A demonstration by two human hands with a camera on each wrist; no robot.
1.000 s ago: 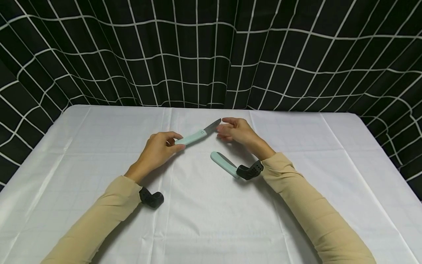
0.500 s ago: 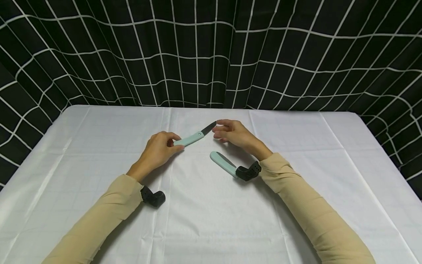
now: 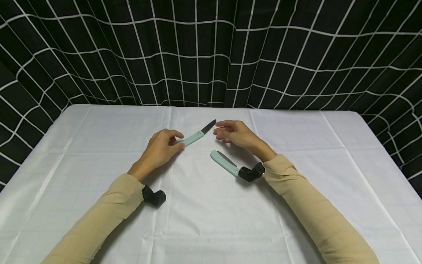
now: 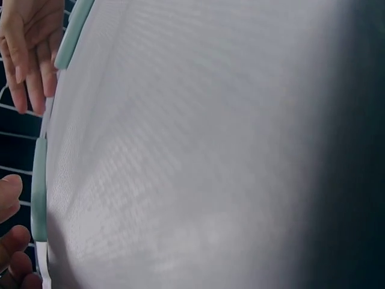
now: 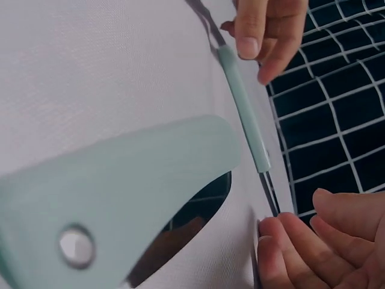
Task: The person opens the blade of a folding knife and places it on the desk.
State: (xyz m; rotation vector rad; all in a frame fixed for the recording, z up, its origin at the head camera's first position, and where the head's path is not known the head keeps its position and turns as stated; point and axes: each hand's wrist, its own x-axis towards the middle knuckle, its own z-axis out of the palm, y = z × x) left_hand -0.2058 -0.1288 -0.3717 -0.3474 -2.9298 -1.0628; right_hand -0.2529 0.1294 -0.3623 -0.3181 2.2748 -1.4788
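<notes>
Left hand [image 3: 159, 146]: released, fingers [image 3: 176, 133] parted beside the handle [image 3: 190, 141] of the unfolded knife [image 3: 199, 135], which lies on the surface [image 3: 214, 216]; right hand [image 3: 239, 134]: released, fingers near the blade tip [image 3: 214, 122]; folded knife [image 3: 222, 164]: near the right hand.

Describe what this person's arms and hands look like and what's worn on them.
Long, creased beige sleeves cover the left arm and right arm to the wrists. Each wrist carries a bent black device, the left device and the perforated right device; no cables show. The left hand and right hand wear no gloves.
</notes>
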